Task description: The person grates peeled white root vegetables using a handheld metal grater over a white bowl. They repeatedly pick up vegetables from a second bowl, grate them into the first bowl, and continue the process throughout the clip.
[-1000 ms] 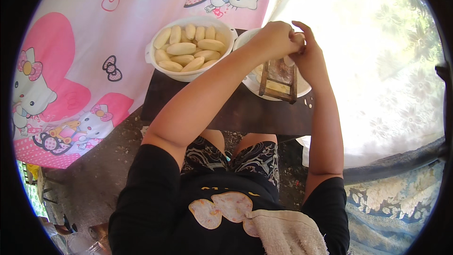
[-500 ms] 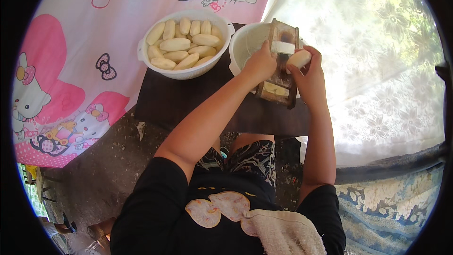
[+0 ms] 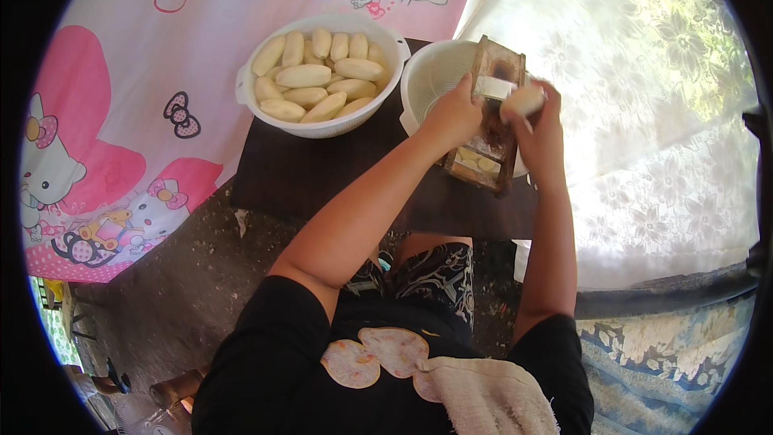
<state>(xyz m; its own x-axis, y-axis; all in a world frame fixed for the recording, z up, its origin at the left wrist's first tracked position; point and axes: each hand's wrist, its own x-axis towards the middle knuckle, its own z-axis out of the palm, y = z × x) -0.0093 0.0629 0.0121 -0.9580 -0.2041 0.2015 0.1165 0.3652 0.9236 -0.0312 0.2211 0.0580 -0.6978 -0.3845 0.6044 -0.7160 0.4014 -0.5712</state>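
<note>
- In the head view, the hands are parting compared with a second ago: the right hand (image 3: 543, 122), curled, is gripping a pale, peeled, oblong fruit (image 3: 525, 101), apparently clear of the slicer's face.
- The left hand (image 3: 452, 114) is closing round the brown wooden slicer (image 3: 494, 143) over a white round plastic basin (image 3: 411, 97).
- No brand or writing is showing legibly; the black cloth shirt's (image 3: 270, 350) yellow print is creasing.

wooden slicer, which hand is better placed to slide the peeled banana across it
Probably the right hand: it holds the peeled banana close to the wooden slicer, which the left hand grips.
</note>
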